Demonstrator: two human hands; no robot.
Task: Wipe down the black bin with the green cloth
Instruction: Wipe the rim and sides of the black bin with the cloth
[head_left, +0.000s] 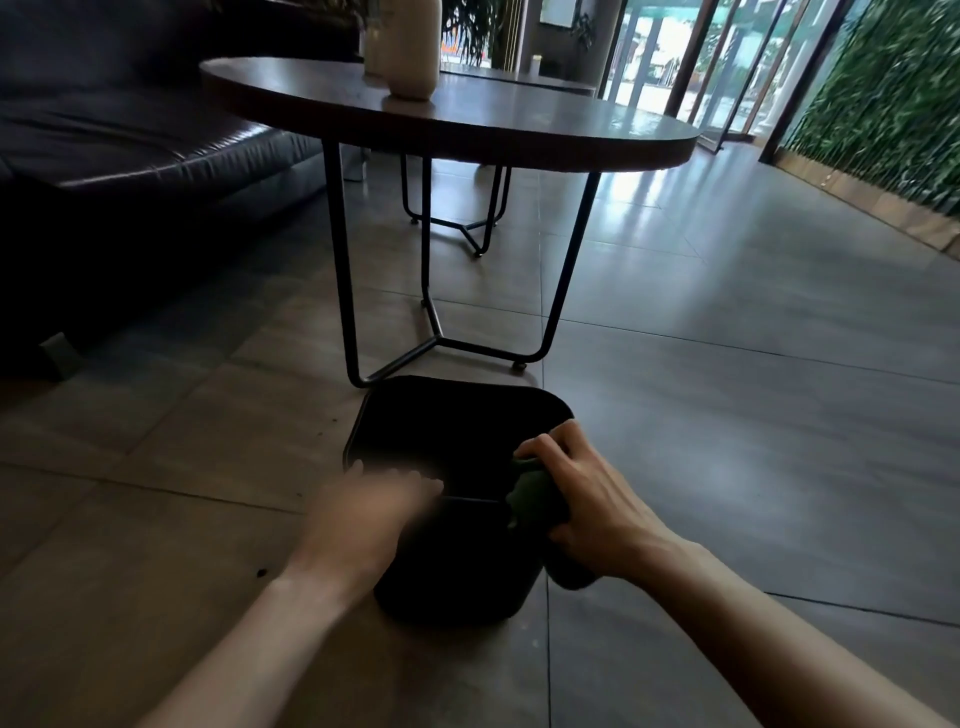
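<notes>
The black bin (415, 415) stands on the tiled floor in front of me, its square mouth open towards me. My right hand (587, 504) is closed on the dark green cloth (535, 491) and presses it against the bin's near right rim and corner. A fold of the cloth hangs down the outer right side below my wrist. My left hand (374, 504) is blurred by motion, fingers stretched out flat over the near left rim of the bin. I cannot tell whether it touches the rim.
A round dark table (519, 124) on thin black metal legs (337, 260) stands just beyond the bin, with a pale vase (410, 47) on top. A dark leather sofa (130, 140) fills the left. Glass doors and a green plant wall are at the far right.
</notes>
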